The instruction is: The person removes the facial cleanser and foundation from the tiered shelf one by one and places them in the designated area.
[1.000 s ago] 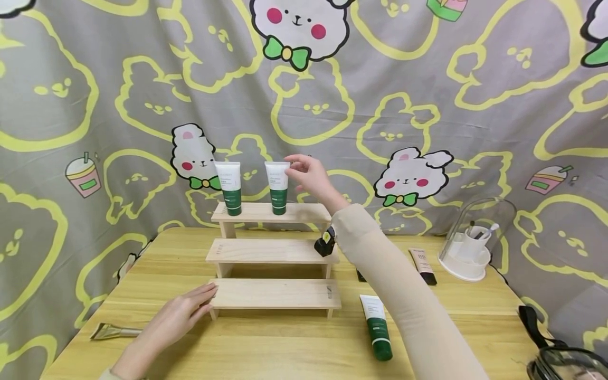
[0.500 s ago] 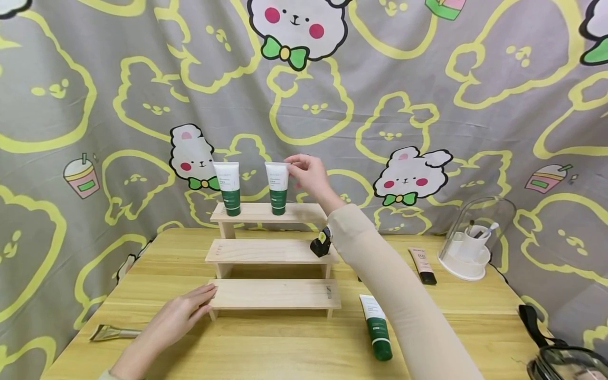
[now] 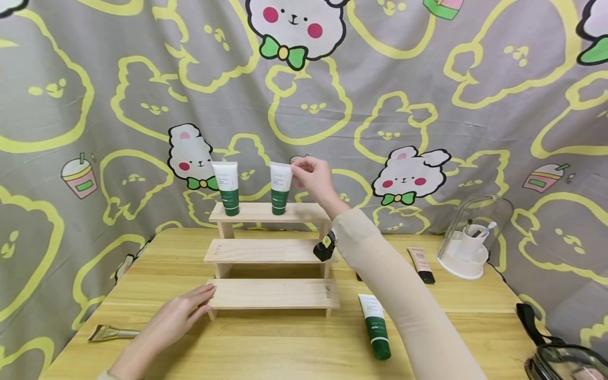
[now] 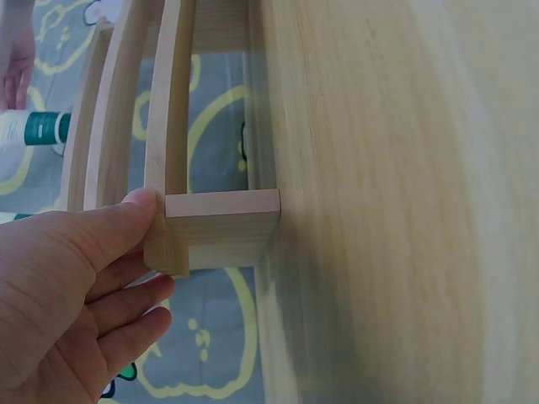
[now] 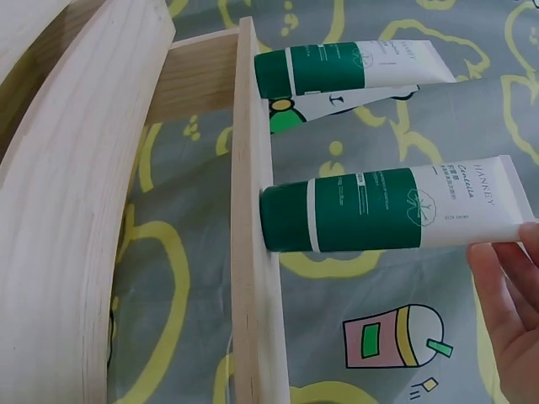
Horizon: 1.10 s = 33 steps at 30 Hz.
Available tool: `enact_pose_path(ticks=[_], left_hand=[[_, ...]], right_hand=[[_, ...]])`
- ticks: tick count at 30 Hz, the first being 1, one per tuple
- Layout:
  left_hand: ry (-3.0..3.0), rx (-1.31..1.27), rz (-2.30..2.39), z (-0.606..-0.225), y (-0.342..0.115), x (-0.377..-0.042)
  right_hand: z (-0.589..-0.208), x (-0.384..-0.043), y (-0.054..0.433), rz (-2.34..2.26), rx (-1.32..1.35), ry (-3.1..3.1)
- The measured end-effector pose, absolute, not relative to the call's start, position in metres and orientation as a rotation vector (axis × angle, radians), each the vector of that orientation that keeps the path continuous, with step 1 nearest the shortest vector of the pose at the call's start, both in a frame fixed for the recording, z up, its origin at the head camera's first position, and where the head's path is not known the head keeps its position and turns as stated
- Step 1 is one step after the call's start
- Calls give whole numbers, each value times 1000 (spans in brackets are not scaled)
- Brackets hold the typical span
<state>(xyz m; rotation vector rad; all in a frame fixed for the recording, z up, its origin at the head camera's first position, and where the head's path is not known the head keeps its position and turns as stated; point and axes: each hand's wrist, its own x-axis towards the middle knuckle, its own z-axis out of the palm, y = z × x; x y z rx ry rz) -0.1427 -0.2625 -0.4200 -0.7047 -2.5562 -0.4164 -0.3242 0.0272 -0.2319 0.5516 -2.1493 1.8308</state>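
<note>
A three-tier wooden display stand stands on the table. My right hand pinches the top corner of a white-and-green squeeze tube between thumb and fingers; its dark green cap is at the top shelf and the tube leans slightly right. To its left a matching squeeze tube stands upright on the same shelf. In the right wrist view both tubes lie sideways, with my fingers at the near one's crimped end. My left hand grips the left end of the lowest shelf, the thumb on its edge.
A third green-and-white tube lies right of the stand. Behind it are a BB cream tube and a white brush holder under a clear dome. A flat brush lies at left; a clear black-trimmed bag at right.
The right hand has moved slightly right with the pinched tube, whose top now leans right. The left hand stays at the stand's lowest shelf.
</note>
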Motion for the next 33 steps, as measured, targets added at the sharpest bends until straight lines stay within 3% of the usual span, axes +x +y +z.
enact_pose_path(ticks=[21,33], left_hand=[[-2542,-705,-405,-421,-264,-144],[-2533,-714,-412,-422,-264,-144]], right_hand=[[-237,-290,68,1980,614,-2115],[-250,-275,114,2057,587,-2080]])
